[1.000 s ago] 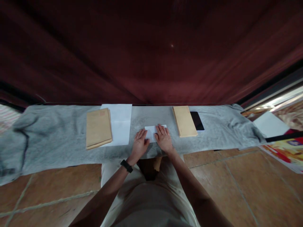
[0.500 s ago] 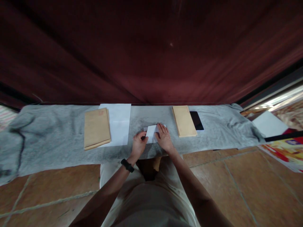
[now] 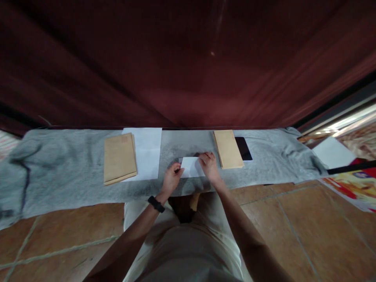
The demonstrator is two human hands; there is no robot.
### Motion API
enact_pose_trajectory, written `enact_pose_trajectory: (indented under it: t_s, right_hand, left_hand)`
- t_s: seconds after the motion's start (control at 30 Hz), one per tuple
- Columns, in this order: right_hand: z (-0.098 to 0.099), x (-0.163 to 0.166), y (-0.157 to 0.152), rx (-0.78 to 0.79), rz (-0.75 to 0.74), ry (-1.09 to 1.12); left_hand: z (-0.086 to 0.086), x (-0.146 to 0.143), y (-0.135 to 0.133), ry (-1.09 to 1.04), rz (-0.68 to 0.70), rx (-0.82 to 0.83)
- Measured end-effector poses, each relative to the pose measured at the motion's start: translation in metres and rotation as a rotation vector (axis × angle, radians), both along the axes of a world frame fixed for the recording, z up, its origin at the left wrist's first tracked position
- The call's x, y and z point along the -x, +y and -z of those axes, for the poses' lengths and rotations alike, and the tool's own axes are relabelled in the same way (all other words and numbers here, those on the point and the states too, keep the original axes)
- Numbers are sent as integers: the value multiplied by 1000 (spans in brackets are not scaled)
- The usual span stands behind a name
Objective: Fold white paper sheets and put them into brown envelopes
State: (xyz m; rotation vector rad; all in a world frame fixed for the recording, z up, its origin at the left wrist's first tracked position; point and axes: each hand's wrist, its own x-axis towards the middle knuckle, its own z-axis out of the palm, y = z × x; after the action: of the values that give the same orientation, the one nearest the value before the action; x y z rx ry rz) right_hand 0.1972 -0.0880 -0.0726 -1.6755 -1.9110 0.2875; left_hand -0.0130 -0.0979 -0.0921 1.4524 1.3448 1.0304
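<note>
A folded sheet of white paper (image 3: 191, 167) lies on the grey cloth in front of me. My left hand (image 3: 172, 176) pinches its left edge between thumb and fingers; a dark band is on that wrist. At the paper's right end, my right hand (image 3: 209, 164) grips the edge with curled fingers. To the left, a stack of brown envelopes (image 3: 120, 157) partly covers larger white sheets (image 3: 148, 152). On the right, near my right hand, a second stack of brown envelopes (image 3: 228, 149) lies beside a dark phone (image 3: 243, 149).
The grey cloth (image 3: 70, 168) covers a long narrow surface in front of a dark red panel (image 3: 188, 78). A white box-like thing (image 3: 334, 153) and a colourful printed package (image 3: 357, 186) are at the far right. Tiled floor (image 3: 293, 223) shows below.
My right hand has slid right from lying across the paper to its right end, where its fingers have closed on the edge. My left hand keeps its pinch.
</note>
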Motion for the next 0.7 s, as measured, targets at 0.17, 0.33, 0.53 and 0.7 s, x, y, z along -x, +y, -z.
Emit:
enact_pose_trajectory:
  t_s: [0.17, 0.33, 0.53, 0.7]
  right_hand:
    - [-27, -8, 5, -86, -50, 8]
    - [-56, -12, -2, -175, -102, 14]
    - [-84, -25, -31, -175, -138, 12]
    - [-78, -31, -52, -100, -223, -59]
  left_hand:
    - [0, 1, -3, 45, 113, 23]
    - [-6, 2, -5, 164, 31, -92]
    - [-20, 6, -8, 253, 77, -372]
    - [-7, 11, -7, 272, 196, -410]
